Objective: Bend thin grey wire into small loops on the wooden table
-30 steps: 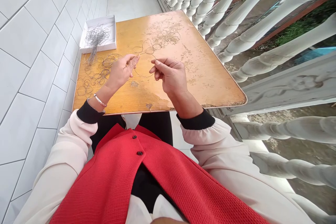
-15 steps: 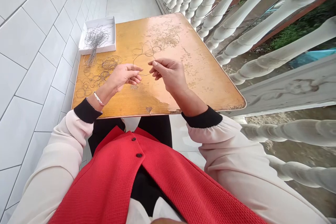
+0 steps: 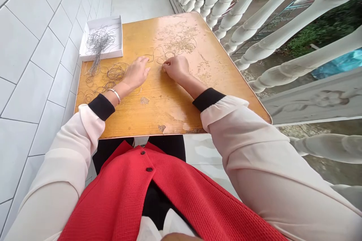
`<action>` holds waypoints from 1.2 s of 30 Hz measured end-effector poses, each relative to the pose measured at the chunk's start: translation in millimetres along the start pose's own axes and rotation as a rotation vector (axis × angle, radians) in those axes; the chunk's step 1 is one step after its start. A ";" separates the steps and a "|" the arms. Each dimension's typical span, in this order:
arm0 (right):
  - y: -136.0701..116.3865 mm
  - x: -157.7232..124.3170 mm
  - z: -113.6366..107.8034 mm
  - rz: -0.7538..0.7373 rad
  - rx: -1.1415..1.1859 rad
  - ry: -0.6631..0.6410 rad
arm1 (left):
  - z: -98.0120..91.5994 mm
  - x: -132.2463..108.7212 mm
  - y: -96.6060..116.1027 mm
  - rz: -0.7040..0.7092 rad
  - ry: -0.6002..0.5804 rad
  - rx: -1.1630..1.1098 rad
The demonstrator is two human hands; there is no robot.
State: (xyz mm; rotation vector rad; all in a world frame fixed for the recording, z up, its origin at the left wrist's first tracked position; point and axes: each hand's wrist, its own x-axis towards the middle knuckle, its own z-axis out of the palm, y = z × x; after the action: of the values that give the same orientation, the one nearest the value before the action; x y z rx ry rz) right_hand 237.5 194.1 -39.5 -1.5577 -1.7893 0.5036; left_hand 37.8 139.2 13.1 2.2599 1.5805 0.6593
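My left hand (image 3: 136, 71) hovers low over the left-middle of the table, fingers stretched out and thumb apart, with nothing seen in it. Beyond its fingertips lies a thin wire loop (image 3: 153, 57). My right hand (image 3: 178, 68) is down near the tabletop with thumb and forefinger pinched at the near edge of several thin wire loops (image 3: 182, 45); one wire seems to be in the pinch, though the fingers partly hide it. Beside my left wrist is a tangled heap of coiled wire loops (image 3: 114, 74).
A white box (image 3: 122, 43) at the table's far left corner holds loose wires (image 3: 98, 41), some hanging over its front edge. The worn wooden table (image 3: 135, 113) stands between a tiled wall (image 3: 42, 60) on the left and a white balustrade (image 3: 263, 49) on the right.
Both hands have moved away from me, down towards the tabletop. My left hand has let go of the wire loop that both hands held up, and its fingers have spread.
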 end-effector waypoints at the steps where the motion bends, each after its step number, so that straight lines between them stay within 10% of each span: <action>1: -0.5 -1.5 -0.2 0.024 -0.056 0.022 | 4.9 0.8 2.3 0.049 -0.030 0.027; 15: -4.1 -21.4 -19.4 0.039 -0.142 -0.033 | 2.5 -12.4 4.1 -0.016 -0.038 0.271; 25: -20.4 -43.6 -17.1 -0.150 -0.118 -0.151 | -44.1 -41.8 -5.2 0.005 0.024 0.300; 36: -14.6 -42.5 -20.2 -0.311 -0.153 -0.271 | 12.8 -13.3 23.1 0.226 -0.201 0.394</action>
State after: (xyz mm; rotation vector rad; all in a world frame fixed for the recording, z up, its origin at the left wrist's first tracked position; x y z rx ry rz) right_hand 243.1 147.0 -26.4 -1.3209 -2.2765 0.4503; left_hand 59.1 118.9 11.0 2.7171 1.4724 0.1669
